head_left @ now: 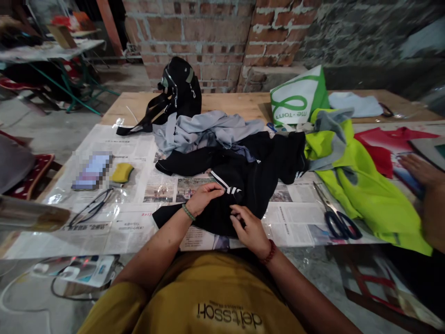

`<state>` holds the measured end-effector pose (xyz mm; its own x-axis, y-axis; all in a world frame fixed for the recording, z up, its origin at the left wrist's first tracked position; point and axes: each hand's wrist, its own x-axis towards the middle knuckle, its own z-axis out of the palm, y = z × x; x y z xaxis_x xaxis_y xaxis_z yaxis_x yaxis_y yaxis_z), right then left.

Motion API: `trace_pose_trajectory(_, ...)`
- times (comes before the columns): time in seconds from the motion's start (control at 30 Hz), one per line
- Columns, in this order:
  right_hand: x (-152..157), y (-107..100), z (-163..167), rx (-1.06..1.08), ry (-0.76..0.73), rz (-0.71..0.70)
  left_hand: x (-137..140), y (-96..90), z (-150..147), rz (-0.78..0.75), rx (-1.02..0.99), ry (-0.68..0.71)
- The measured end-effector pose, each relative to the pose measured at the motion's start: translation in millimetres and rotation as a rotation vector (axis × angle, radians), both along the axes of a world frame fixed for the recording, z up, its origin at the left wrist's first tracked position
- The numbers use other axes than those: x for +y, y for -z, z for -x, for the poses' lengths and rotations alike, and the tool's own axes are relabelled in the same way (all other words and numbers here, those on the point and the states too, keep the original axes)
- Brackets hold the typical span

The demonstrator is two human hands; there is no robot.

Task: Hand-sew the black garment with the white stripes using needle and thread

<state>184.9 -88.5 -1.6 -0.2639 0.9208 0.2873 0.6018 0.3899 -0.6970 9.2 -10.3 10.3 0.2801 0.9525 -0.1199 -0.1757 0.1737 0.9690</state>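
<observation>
Black garment (pixel 255 188) lies bunched on the newspaper (pixel 130 239) covering the surface (pixel 236 101), directly in front of me. My left hand (pixel 203 199) has thumb and fingertip brought together on the garment, pinching it beside the white stripes (pixel 232 190). My right hand (pixel 251 229) is over the garment's near part, fingers curled, thumb and fingertips slightly apart; cannot tell whether they grip anything small.

Behind the garment, partly under its far edge: gray cloth (pixel 215 127). To the right: scissors (pixel 342 225), blades slightly parted, just beside a yellow-green garment (pixel 375 204). To the left: yellow sponge (pixel 121 173) next to a phone (pixel 92 171), glasses (pixel 92 208) nearer me. Far side: black bag (pixel 186 88) upright. Another person's hand (pixel 422 171) at far right, near red cloth (pixel 377 144).
</observation>
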Motion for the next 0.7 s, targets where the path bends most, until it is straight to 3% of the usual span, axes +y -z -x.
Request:
trace_pose_trajectory(0.1,3.7,-0.4,1.9,-0.069,-0.029,-0.011,-1.4,-1.7,0.9,0.038,-0.045,0.032)
trace_pose_trajectory(0.33,8.8,4.6,4.4,-0.019,0.153,-0.024,-2.5,-1.5,0.8,0.195,-0.044,0.067)
trace_pose_trajectory(0.5,7.5,8.0,4.7,-0.029,0.154,-0.065,-3.4,0.8,-3.8,0.126,0.039,0.003)
trace_pose_trajectory(0.7,6.6,11.4,4.0,-0.032,0.142,-0.115,-2.4,7.3,-6.0,0.150,0.053,-0.099)
